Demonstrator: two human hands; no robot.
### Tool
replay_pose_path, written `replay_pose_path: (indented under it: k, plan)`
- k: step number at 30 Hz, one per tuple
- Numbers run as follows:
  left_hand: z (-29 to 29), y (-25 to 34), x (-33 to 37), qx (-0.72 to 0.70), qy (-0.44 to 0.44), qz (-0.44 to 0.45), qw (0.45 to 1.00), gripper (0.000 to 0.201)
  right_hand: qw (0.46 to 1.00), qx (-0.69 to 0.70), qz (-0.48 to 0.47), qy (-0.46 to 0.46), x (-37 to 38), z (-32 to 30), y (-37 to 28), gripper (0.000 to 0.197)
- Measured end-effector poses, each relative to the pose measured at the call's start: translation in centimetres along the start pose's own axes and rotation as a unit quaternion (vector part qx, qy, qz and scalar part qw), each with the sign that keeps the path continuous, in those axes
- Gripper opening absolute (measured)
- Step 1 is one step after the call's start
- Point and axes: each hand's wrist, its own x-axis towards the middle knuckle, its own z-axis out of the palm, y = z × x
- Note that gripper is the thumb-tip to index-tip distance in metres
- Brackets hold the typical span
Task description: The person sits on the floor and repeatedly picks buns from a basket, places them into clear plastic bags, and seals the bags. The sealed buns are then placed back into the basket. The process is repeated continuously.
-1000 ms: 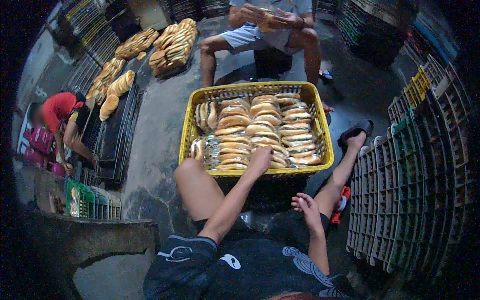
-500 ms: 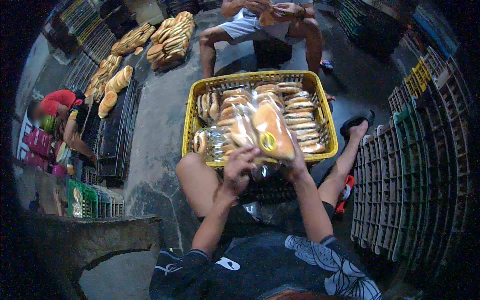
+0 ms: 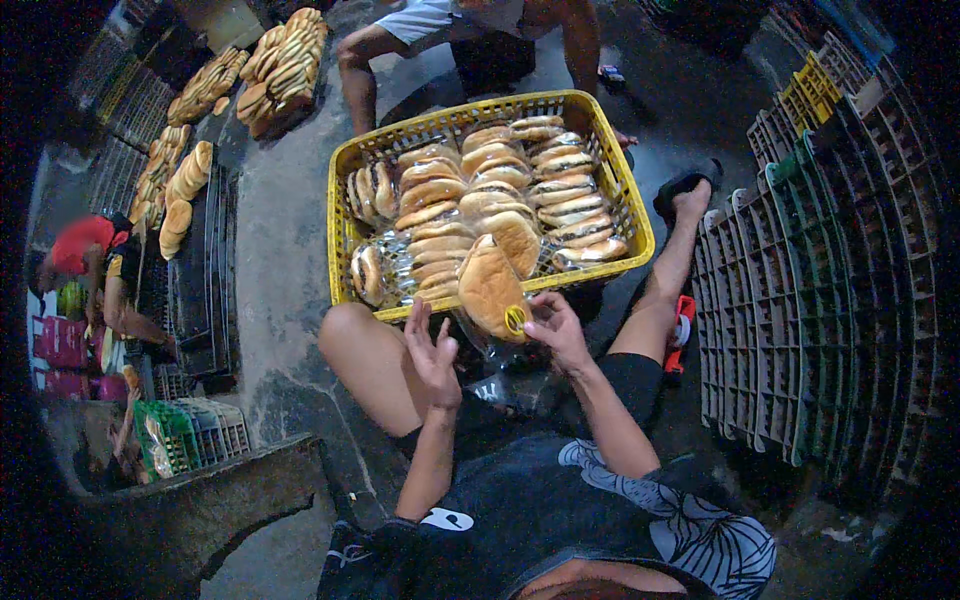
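In my right hand [image 3: 560, 330] I grip the lower end of a flat brown bun [image 3: 488, 285] in a clear bag with a round yellow label. The bun tilts up over the front edge of a yellow plastic crate [image 3: 622, 180]. My left hand [image 3: 432, 355] is beside it, fingers spread and holding nothing. Rows of bagged filled buns [image 3: 437, 185] fill much of the crate, standing on edge. Another bagged bun [image 3: 513, 240] leans right behind the held one.
A person [image 3: 430, 25] sits beyond the crate; another person in red [image 3: 85, 245] bends at the far left. Bread piles [image 3: 285, 65] stand at the back left, near dark trays [image 3: 205, 270]. Stacked crates [image 3: 760, 330] line the right. A green crate [image 3: 165, 430] stands at left.
My left hand has come away from the bagged bun and spread open. My right hand has shifted its grip to the labelled lower end. The view has tilted and shifted.
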Motion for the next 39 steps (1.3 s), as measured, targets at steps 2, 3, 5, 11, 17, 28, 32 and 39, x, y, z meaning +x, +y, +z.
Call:
replay_pose_path:
  k: [2, 3, 5, 11, 17, 28, 32, 39]
  plan:
    - [0.9, 1.3, -0.1, -0.094, -0.001, -0.126, 0.988, 0.067, 0.994, -0.048, -0.092, -0.020, -2.6, 1.5, -3.2, 0.044]
    - [1.2, 2.0, 0.1, -0.118, -0.061, -0.184, 0.974, 0.069, 0.990, -0.091, -0.105, -0.039, -3.6, 1.9, -4.3, 0.045]
    - [2.0, 2.7, 0.2, -0.089, -0.159, -0.205, 0.961, 0.074, 0.972, -0.166, -0.156, -0.062, -4.5, 1.3, -5.5, 0.047]
    - [3.8, 2.3, -0.9, -0.008, -0.394, -0.208, 0.895, 0.077, 0.853, -0.354, -0.382, -0.032, -6.6, 1.3, -9.8, 0.025]
    - [3.4, 0.5, -0.7, -0.062, -0.343, -0.187, 0.919, 0.101, 0.934, -0.235, -0.262, 0.064, -8.0, -1.7, -10.9, 0.023]
    - [7.6, 5.5, 0.1, -0.068, -0.413, -0.179, 0.890, 0.069, 0.997, -0.058, -0.041, -0.035, -5.9, 1.2, -9.6, 0.032]
    - [7.5, 5.5, -0.3, -0.004, -0.390, -0.142, 0.910, 0.063, 0.935, -0.247, -0.253, -0.016, -5.6, 1.2, -10.3, 0.041]
    - [7.1, 3.4, -1.3, -0.043, -0.398, -0.084, 0.912, 0.042, 0.866, -0.235, -0.413, -0.158, -6.0, 1.9, -12.1, 0.037]
